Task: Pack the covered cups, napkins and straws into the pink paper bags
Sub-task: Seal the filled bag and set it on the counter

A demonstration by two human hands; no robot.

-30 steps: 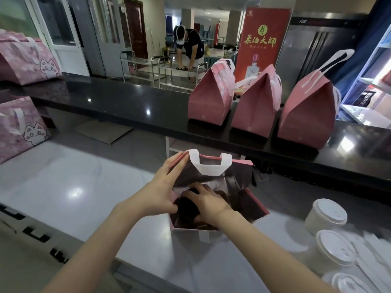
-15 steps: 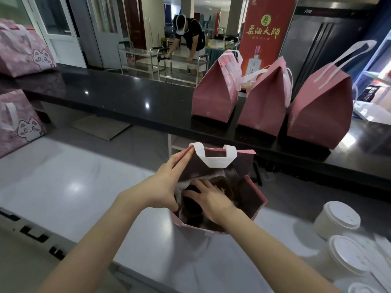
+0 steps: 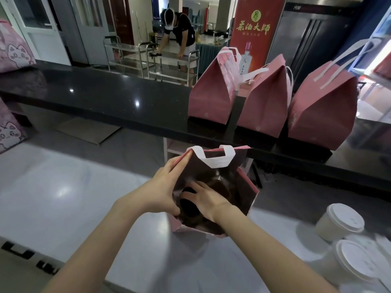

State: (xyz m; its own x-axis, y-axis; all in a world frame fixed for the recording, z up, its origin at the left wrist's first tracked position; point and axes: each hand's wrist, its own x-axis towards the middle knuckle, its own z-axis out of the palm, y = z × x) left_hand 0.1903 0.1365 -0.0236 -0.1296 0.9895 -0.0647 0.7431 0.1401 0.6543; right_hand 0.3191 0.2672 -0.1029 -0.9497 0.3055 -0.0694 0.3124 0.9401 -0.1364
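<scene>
An open pink paper bag (image 3: pixel 246 187) with white handles stands on the white table (image 3: pixel 63 187) in front of me. My left hand (image 3: pixel 163 187) holds its left wall, fingers straight along the outside and thumb over the rim. My right hand (image 3: pixel 208 200) is down inside the bag, lying on something dark and brownish that I cannot make out. Two white covered cups (image 3: pixel 340 223) (image 3: pixel 355 263) stand at the right of the table. Blurred white paper items (image 3: pixel 380 244) lie beside them.
Three closed pink bags (image 3: pixel 211 92) (image 3: pixel 266 98) (image 3: pixel 321 106) stand on the black counter (image 3: pixel 127 98) behind the table. Pink cat-print bags (image 3: pixel 14 51) (image 3: pixel 8 132) sit at the far left. A person (image 3: pixel 179 32) bends over steel carts beyond the counter.
Both hands stay at the bag; my right hand has shifted slightly inside it while my left keeps hold of the wall. The view has drifted a little to the left.
</scene>
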